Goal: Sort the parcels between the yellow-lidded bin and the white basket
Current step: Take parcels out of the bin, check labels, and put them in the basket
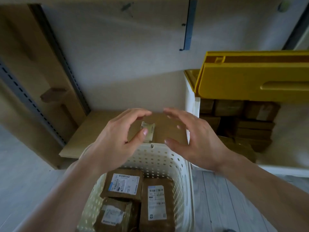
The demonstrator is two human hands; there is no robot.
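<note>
While both hands hover apart with fingers loosely spread, left hand (115, 139) and right hand (195, 138) flank a brown parcel (167, 129) on the wooden shelf (87, 131); three parcels (123, 183) lie in the white basket (160, 158), others fill the yellow-lidded bin (250, 77)

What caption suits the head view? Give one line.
Open hands over a parcel beyond the basket.
</note>
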